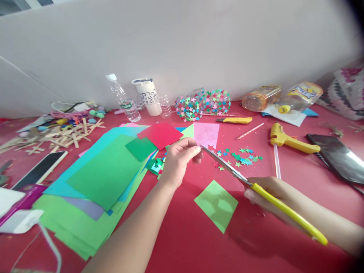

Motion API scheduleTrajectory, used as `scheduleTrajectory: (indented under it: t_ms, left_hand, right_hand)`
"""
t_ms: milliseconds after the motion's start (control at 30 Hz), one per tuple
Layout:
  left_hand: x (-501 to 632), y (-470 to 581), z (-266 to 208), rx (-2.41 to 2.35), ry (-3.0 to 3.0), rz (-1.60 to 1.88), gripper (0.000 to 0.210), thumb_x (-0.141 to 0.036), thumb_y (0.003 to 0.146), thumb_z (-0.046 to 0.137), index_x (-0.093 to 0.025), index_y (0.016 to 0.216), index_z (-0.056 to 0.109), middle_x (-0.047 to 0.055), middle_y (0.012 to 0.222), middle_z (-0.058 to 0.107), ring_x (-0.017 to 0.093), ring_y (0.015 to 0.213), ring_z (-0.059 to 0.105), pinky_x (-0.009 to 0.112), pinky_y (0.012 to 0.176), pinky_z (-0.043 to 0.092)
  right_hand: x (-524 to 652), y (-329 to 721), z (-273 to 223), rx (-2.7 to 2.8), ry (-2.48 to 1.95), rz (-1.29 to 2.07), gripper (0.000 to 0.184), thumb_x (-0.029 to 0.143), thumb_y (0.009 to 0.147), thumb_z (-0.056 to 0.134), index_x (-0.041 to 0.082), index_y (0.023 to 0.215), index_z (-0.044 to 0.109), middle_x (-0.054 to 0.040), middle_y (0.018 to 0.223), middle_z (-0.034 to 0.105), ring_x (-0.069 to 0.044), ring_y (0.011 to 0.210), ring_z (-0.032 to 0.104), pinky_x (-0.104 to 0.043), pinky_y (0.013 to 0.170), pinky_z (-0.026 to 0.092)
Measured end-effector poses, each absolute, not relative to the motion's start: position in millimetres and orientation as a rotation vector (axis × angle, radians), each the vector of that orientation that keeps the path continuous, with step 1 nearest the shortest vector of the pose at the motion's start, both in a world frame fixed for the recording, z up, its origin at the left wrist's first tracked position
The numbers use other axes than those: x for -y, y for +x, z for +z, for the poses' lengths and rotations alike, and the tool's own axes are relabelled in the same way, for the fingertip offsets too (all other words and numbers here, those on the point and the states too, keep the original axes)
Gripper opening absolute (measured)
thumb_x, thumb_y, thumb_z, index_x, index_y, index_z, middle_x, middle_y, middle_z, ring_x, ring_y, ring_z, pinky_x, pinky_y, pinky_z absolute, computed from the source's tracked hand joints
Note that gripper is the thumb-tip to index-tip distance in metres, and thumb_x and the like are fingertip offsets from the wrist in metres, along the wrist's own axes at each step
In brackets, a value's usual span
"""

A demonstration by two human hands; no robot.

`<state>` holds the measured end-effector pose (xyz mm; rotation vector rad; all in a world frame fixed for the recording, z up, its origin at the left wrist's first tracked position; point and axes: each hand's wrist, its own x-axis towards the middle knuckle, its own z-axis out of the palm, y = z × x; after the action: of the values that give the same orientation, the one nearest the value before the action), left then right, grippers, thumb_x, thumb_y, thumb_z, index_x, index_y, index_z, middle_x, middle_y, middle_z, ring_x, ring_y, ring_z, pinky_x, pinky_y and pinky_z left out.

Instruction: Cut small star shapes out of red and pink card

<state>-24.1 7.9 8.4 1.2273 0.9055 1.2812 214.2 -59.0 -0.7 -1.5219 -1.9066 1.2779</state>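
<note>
A pair of scissors (287, 210) with long yellow handles is gripped near the pivot by my right hand (271, 189). Its metal blades lie almost together and point up and left. At their tips, the thumb and fingers of my left hand (182, 157) are pinched; whatever they hold is too small or hidden to make out. Below the blades lies a light green square of paper (216, 206), partly in shadow. Small coloured paper stars (241, 156) are scattered beyond the scissors. A pink sheet with drawn stars (206, 132) lies just past my left fingertips.
Coloured paper sheets (108, 170) are stacked at left, near a phone (40, 170) and wooden sticks (75, 134). Star-covered rings (203, 103), a water bottle (123, 98) and a white cup (148, 96) stand behind. Rightward are a yellow cutter (237, 120) and a glue gun (292, 142).
</note>
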Motion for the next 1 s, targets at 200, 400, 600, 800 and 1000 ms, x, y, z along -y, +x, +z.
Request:
scheduleTrajectory:
  t_ms: [200, 400, 600, 800, 1000]
  left_hand:
    - [-8.9, -22.9, 8.4, -0.970, 1.171, 1.364, 0.008, -0.023, 0.076, 0.068, -0.019, 0.069, 0.066, -0.002, 0.059, 0.063, 0.010, 0.053, 0.055, 0.023, 0.054, 0.042]
    - [-6.7, -18.9, 10.5, -0.966, 1.111, 1.386, 0.009, -0.025, 0.073, 0.071, -0.018, 0.069, 0.066, -0.002, 0.059, 0.063, 0.009, 0.051, 0.054, 0.023, 0.054, 0.043]
    - [-3.7, -14.8, 12.8, -0.926, 1.052, 1.404, 0.009, -0.023, 0.073, 0.071, -0.018, 0.069, 0.065, -0.002, 0.060, 0.064, 0.010, 0.053, 0.056, 0.023, 0.055, 0.043]
    - [-2.2, -13.7, 13.5, -0.906, 1.043, 1.412, 0.011, -0.023, 0.072, 0.071, -0.018, 0.066, 0.063, -0.002, 0.059, 0.065, 0.009, 0.053, 0.056, 0.023, 0.056, 0.044]
    - [-1.4, -13.0, 11.1, -0.941, 1.095, 1.391, 0.011, -0.024, 0.074, 0.071, -0.018, 0.067, 0.064, -0.001, 0.061, 0.065, 0.009, 0.054, 0.056, 0.023, 0.057, 0.045]
  right_hand:
    - [62.4, 217.0, -4.1, 1.892, -1.496, 1.286, 0.066, 0.086, 0.081, 0.049, 0.023, 0.060, 0.041, 0.0058, 0.054, 0.039, -0.012, 0.048, 0.035, -0.024, 0.043, 0.028]
    - [66.9, 216.9, -0.4, 1.776, -1.435, 1.266, 0.068, 0.091, 0.071, 0.054, 0.025, 0.060, 0.047, 0.0009, 0.058, 0.051, -0.017, 0.053, 0.051, -0.026, 0.045, 0.045]
    - [68.4, 217.2, 2.6, 1.684, -1.479, 1.457, 0.068, 0.092, 0.067, 0.056, 0.025, 0.062, 0.049, 0.0029, 0.055, 0.048, -0.014, 0.047, 0.045, -0.023, 0.037, 0.039]
    - [68.5, 215.8, 7.7, 1.661, -1.499, 1.558, 0.067, 0.090, 0.072, 0.054, 0.024, 0.062, 0.049, 0.0043, 0.055, 0.045, -0.011, 0.043, 0.038, -0.022, 0.036, 0.036]
    - [67.6, 216.4, 7.1, 1.740, -1.460, 1.417, 0.069, 0.092, 0.071, 0.053, 0.023, 0.061, 0.048, 0.0017, 0.059, 0.050, -0.014, 0.051, 0.047, -0.024, 0.045, 0.045]
